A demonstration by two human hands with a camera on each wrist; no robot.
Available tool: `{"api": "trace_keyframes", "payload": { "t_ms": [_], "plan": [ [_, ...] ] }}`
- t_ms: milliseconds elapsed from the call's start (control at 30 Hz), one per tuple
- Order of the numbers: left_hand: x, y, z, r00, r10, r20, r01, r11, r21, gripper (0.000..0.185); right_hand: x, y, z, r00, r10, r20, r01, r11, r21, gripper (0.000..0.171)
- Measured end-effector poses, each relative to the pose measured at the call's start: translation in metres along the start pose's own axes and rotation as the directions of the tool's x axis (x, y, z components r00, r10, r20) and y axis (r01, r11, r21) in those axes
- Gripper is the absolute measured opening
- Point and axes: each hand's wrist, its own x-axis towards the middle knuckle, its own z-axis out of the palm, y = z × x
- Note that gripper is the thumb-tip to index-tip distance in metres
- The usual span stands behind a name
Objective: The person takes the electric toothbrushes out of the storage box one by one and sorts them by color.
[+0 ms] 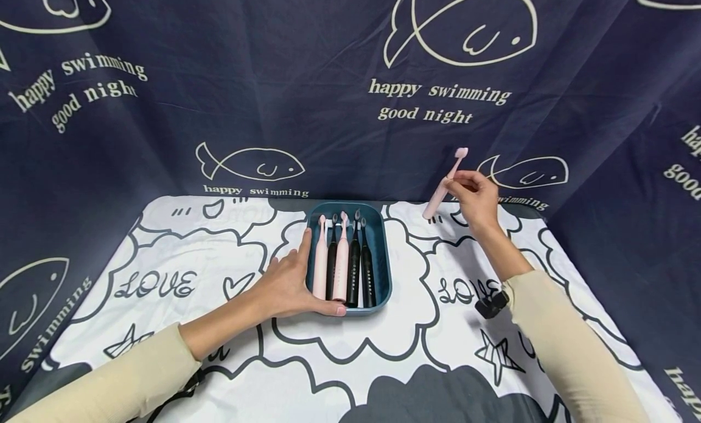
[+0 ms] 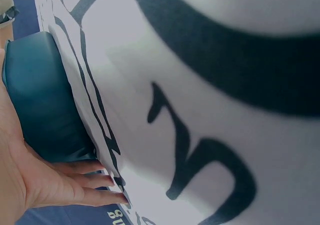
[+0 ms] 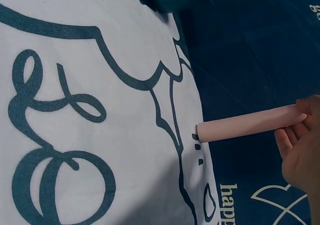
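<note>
A blue tray (image 1: pixel 381 262) holds several electric toothbrushes: two pink ones, such as this pink toothbrush (image 1: pixel 341 268), and three black ones, such as this black toothbrush (image 1: pixel 353 274). Their brush heads point to the far side. My left hand (image 1: pixel 287 283) rests against the tray's near left corner, fingers stretched along its left wall and thumb across the front rim. Out to the right, my right hand (image 1: pixel 475 198) pinches another pink electric toothbrush (image 3: pixel 245 127) near its neck. That brush tilts, head up, with its lower end close to or touching the cloth; I cannot tell which.
A white cloth (image 1: pixel 219 325) with black cloud outlines, lettering and stars covers the table. Behind it and at both sides hang dark blue curtains (image 1: pixel 328 94) printed with fish. A black wrist device (image 1: pixel 491 304) is at my right sleeve.
</note>
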Motion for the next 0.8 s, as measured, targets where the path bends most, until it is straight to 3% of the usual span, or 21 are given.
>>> {"api": "trace_keyframes", "payload": {
  "t_ms": [500,800],
  "plan": [
    [0.0006,-0.0002,0.0003,1.000,-0.006,0.014,0.006,1.000,0.005,0.182,-0.0027,0.0061,0.0054,0.999,-0.045,-0.014,0.042,0.986,-0.161,0.033],
    [0.0013,-0.0005,0.0008,1.000,-0.005,0.006,0.005,1.000,0.008,0.181,-0.0035,0.0083,0.0080,0.997,-0.072,-0.013,0.069,0.977,-0.200,0.034]
  ]
}}
